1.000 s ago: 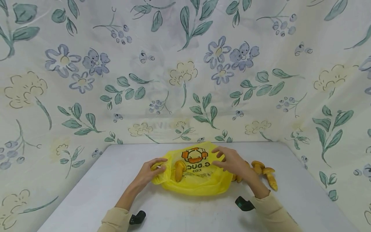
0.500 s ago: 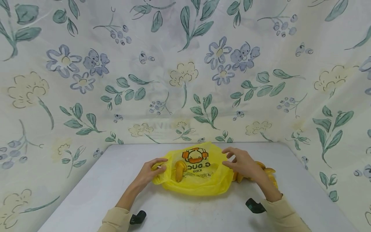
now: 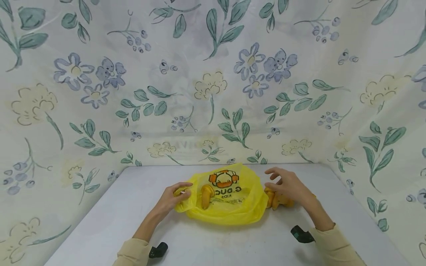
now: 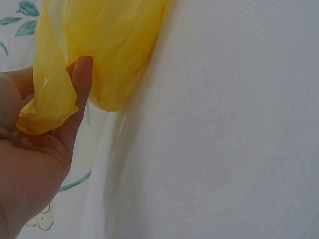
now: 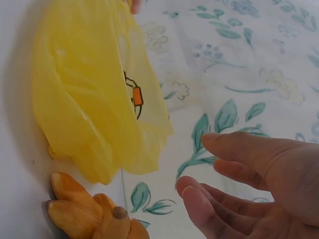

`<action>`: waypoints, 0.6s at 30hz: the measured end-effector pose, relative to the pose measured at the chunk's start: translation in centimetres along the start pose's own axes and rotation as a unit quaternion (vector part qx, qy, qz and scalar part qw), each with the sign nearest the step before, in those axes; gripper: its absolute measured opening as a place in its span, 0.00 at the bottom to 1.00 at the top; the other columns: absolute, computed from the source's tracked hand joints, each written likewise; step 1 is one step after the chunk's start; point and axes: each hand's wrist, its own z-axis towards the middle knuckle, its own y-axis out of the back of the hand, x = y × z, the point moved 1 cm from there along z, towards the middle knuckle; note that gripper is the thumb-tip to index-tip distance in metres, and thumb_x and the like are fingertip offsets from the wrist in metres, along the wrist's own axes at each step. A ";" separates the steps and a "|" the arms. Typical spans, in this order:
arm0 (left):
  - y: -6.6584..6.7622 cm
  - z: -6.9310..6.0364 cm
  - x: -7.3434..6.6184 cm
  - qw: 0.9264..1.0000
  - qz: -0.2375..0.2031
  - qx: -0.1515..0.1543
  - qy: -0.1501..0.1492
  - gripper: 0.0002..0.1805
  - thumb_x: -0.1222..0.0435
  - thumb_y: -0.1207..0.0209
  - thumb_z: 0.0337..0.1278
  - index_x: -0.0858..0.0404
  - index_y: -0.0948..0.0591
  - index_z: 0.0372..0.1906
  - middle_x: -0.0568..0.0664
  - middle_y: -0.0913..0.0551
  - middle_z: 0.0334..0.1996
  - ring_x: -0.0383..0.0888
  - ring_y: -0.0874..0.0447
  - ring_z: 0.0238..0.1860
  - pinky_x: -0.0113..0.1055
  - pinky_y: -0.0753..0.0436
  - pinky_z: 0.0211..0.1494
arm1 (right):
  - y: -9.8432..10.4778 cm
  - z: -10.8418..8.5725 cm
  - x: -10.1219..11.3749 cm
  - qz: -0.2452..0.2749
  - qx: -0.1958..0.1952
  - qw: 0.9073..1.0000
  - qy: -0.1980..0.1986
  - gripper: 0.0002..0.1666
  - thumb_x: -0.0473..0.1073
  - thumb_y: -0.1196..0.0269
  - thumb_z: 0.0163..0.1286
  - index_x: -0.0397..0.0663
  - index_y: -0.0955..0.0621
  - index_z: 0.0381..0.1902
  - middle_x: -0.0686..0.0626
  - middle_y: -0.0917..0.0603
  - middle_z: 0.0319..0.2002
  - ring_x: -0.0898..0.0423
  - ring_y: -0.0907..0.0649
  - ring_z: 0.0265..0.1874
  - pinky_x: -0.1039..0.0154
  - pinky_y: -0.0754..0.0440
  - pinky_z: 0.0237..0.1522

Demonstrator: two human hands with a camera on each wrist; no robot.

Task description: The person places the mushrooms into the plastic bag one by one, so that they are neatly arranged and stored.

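A yellow plastic bag (image 3: 229,216) with a duck print lies in the middle of the table, its opening spread. One brown-yellow mushroom (image 3: 206,197) lies within the bag's outline. At the bag's left edge, my left hand (image 3: 169,197) holds a gathered fold of the plastic between thumb and fingers, seen close in the left wrist view. My right hand (image 3: 289,186) hovers right of the bag, fingers apart and loosely bent, holding nothing. Below and beside it sit several more mushrooms (image 5: 77,216), bunched against the bag's right side; the hand and forearm partly hide them in the head view.
The white table (image 3: 133,207) reaches back to a floral-printed cloth (image 3: 213,111) hanging behind it and at both sides. Black devices (image 3: 159,250) show near both wrists.
My right hand has moved right, away from over the bag to above the mushrooms beside it. The left hand keeps its grip on the bag edge, and the bag is nearly still.
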 end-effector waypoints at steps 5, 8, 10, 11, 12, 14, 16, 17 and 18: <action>0.0 0.1 0.5 1.000 0.000 0.002 0.001 0.24 0.53 0.38 0.63 0.55 0.23 0.62 0.56 0.34 0.72 0.57 0.38 0.72 0.54 0.32 0.72 | 0.7 0.1 -0.3 -0.010 0.003 1.000 -0.009 0.27 0.53 0.35 0.67 0.52 0.25 0.61 0.39 0.18 0.53 0.51 0.16 0.41 0.57 0.14 0.41; -0.1 0.2 0.5 1.000 -0.001 0.002 0.003 0.24 0.53 0.38 0.62 0.55 0.22 0.62 0.56 0.33 0.72 0.57 0.39 0.73 0.55 0.34 0.73 | 1.1 0.1 -0.4 -0.009 0.004 1.000 -0.018 0.29 0.55 0.35 0.67 0.53 0.25 0.62 0.39 0.18 0.54 0.49 0.16 0.44 0.55 0.14 0.44; -0.1 0.2 0.5 1.000 -0.003 0.002 0.005 0.24 0.53 0.38 0.62 0.55 0.22 0.62 0.56 0.33 0.72 0.57 0.39 0.73 0.55 0.35 0.74 | 1.4 0.1 -0.4 -0.007 0.007 1.000 -0.022 0.29 0.54 0.35 0.67 0.53 0.25 0.62 0.39 0.19 0.54 0.48 0.16 0.45 0.56 0.14 0.43; -0.1 0.2 0.5 1.000 -0.003 0.002 0.007 0.24 0.53 0.38 0.62 0.55 0.22 0.62 0.56 0.33 0.72 0.57 0.39 0.73 0.55 0.35 0.74 | 1.5 0.1 -0.4 -0.007 0.010 1.000 -0.024 0.29 0.54 0.35 0.67 0.53 0.26 0.63 0.39 0.19 0.55 0.48 0.16 0.45 0.57 0.14 0.42; -0.1 0.2 0.4 1.000 -0.005 0.001 0.009 0.24 0.53 0.37 0.62 0.54 0.22 0.62 0.56 0.33 0.72 0.57 0.39 0.73 0.55 0.35 0.74 | 1.6 0.0 -0.5 -0.006 0.013 1.000 -0.026 0.29 0.54 0.35 0.67 0.53 0.26 0.63 0.39 0.19 0.55 0.48 0.16 0.45 0.57 0.14 0.41; -0.1 0.2 0.4 1.000 -0.002 0.004 0.008 0.25 0.53 0.38 0.62 0.55 0.23 0.62 0.56 0.34 0.72 0.57 0.38 0.72 0.54 0.34 0.73 | 1.8 -0.1 -0.8 -0.007 0.021 0.999 -0.028 0.30 0.54 0.35 0.67 0.52 0.26 0.63 0.38 0.20 0.56 0.49 0.16 0.44 0.59 0.14 0.39; -0.1 0.1 0.4 1.000 -0.003 0.003 0.008 0.25 0.53 0.38 0.63 0.55 0.23 0.62 0.56 0.34 0.72 0.57 0.38 0.72 0.54 0.33 0.73 | 2.0 -0.1 -1.2 -0.009 0.025 0.999 -0.032 0.31 0.55 0.35 0.66 0.52 0.26 0.63 0.39 0.20 0.56 0.50 0.16 0.43 0.60 0.15 0.38; -0.1 0.1 0.3 1.000 -0.005 0.003 0.007 0.25 0.53 0.38 0.62 0.55 0.23 0.62 0.56 0.34 0.72 0.57 0.37 0.72 0.54 0.33 0.73 | 2.1 -0.2 -1.3 -0.009 0.028 0.999 -0.031 0.31 0.56 0.34 0.66 0.52 0.26 0.63 0.38 0.20 0.56 0.51 0.16 0.43 0.60 0.15 0.38; -0.1 0.1 0.3 1.000 -0.004 0.004 0.005 0.25 0.53 0.38 0.63 0.56 0.23 0.63 0.57 0.34 0.72 0.57 0.37 0.71 0.54 0.32 0.72 | 2.2 -0.3 -1.6 -0.009 0.031 0.999 -0.030 0.32 0.57 0.35 0.66 0.52 0.27 0.64 0.37 0.20 0.56 0.51 0.16 0.43 0.60 0.15 0.38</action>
